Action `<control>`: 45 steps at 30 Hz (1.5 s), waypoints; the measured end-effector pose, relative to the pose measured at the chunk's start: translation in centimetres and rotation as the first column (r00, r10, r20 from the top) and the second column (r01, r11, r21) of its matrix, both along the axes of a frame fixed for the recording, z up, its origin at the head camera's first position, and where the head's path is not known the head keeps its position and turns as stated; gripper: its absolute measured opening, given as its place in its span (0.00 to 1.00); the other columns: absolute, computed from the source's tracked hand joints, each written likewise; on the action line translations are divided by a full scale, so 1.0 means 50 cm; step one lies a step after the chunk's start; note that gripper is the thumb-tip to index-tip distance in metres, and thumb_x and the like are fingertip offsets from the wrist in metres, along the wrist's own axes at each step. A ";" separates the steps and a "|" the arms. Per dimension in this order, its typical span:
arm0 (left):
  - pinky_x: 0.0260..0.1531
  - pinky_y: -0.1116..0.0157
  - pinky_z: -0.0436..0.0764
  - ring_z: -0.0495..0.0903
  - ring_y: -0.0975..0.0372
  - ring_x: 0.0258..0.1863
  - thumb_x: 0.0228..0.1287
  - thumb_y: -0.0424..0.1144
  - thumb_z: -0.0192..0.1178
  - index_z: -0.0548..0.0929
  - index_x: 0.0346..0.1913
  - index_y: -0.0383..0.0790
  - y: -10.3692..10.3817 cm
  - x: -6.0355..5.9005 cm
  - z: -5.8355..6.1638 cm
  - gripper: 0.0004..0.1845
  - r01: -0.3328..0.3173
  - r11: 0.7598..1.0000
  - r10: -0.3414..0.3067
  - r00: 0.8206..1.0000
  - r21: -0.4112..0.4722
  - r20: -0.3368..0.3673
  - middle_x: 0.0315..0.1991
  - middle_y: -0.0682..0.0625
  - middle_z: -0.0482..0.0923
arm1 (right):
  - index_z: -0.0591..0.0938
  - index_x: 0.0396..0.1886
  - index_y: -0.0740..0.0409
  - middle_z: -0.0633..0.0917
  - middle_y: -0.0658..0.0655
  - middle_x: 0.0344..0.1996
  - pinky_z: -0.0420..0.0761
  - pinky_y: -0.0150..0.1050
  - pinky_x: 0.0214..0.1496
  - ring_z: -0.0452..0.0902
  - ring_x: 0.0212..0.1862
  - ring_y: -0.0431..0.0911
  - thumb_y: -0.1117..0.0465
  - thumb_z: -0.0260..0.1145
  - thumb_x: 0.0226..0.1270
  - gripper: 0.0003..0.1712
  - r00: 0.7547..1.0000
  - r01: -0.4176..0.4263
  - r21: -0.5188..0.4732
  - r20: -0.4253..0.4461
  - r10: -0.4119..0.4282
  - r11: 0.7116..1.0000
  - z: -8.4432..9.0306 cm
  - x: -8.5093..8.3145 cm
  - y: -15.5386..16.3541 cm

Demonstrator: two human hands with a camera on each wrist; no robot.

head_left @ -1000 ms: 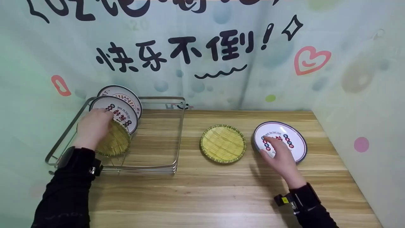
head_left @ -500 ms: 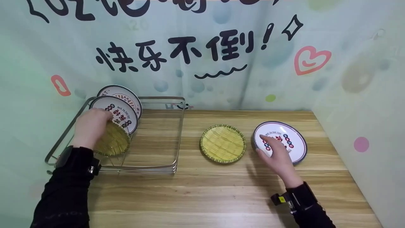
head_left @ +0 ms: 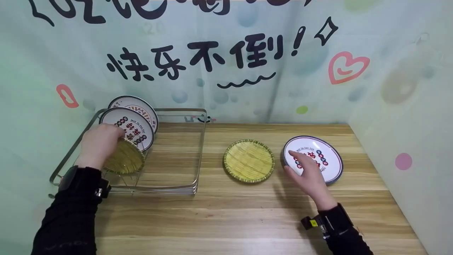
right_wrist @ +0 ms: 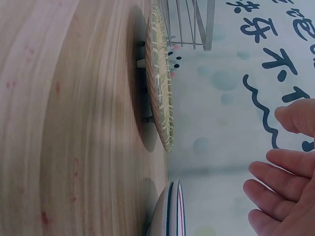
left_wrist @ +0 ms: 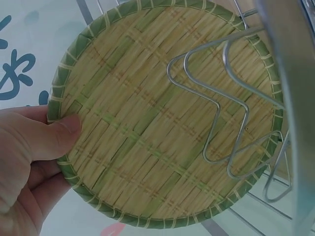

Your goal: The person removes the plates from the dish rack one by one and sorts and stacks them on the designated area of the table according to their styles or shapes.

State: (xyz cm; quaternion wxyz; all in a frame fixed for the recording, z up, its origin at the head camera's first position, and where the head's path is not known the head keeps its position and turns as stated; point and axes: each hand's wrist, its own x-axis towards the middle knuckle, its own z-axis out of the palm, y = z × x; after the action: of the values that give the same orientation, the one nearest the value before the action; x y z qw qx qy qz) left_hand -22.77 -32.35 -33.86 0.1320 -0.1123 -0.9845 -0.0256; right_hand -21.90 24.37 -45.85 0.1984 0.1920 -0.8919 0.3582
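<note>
Your left hand [head_left: 99, 145] grips a woven bamboo tray [left_wrist: 162, 113] by its rim, thumb [left_wrist: 54, 135] pressed on the woven face near the green edge and the fingers curled behind it. The tray stands on edge inside the wire dish rack [head_left: 198, 148] at the table's left end, tilted slightly, its round face turned toward you and its lower part among the rack's bent wire prongs [left_wrist: 221, 123]. Directly behind it stand two printed plates [head_left: 132, 122], also on edge in the rack, one behind the other.

Your right hand [head_left: 308, 173] is released, fingers straight and slightly spread, hovering with the fingertips [head_left: 295, 156] over the near-left part of a printed plate with a dark rim [head_left: 331, 150] that lies flat on the wooden table [head_left: 247, 219]. The wrist view shows the fingers above the plate's edge [right_wrist: 174, 211] with a gap between; whether any fingertip touches it cannot be told.

The relation that matters: the flat plate lies straight ahead of and just under the right fingers, its face up and its rim level with the table, so the near-left rim is the closest edge to that hand. A second woven bamboo tray [head_left: 249, 161] lies flat just left of the plate, between your two hands and nearer the right one. The left hand is well apart from both, occupied at the rack.
</note>
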 end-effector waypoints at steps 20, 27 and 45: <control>0.35 0.40 0.80 0.82 0.40 0.38 0.53 0.16 0.59 0.88 0.38 0.33 0.006 0.027 0.017 0.14 0.023 1.000 -0.023 0.999 -0.005 -0.044 0.39 0.34 0.85 | 0.73 0.66 0.67 0.76 0.68 0.62 0.65 0.58 0.68 0.70 0.63 0.64 0.64 0.73 0.60 0.34 0.999 -0.022 -0.016 0.028 0.022 1.000 0.009 0.001 -0.006; 0.34 0.40 0.80 0.82 0.39 0.38 0.56 0.18 0.60 0.88 0.39 0.34 0.006 0.030 0.013 0.13 0.054 0.998 -0.050 0.990 0.029 -0.133 0.38 0.33 0.85 | 0.74 0.64 0.69 0.78 0.69 0.60 0.69 0.60 0.64 0.73 0.59 0.65 0.66 0.73 0.58 0.34 0.998 -0.037 -0.010 -0.042 0.037 0.999 0.008 0.001 -0.010; 0.26 0.45 0.81 0.83 0.42 0.29 0.44 0.15 0.64 0.87 0.35 0.34 0.057 0.037 0.028 0.16 0.158 0.984 -0.125 0.939 0.079 -0.319 0.31 0.36 0.85 | 0.74 0.64 0.69 0.78 0.68 0.61 0.68 0.59 0.65 0.72 0.61 0.64 0.67 0.73 0.58 0.34 0.998 -0.045 -0.030 -0.033 0.044 0.999 0.008 0.005 -0.009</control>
State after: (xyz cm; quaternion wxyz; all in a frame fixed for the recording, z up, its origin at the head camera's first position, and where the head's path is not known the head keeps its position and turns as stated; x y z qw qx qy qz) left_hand -20.90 -29.51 -32.45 0.2897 -0.1785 -0.9379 -0.0677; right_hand -21.65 23.92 -45.47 0.2076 0.2144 -0.8786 0.3729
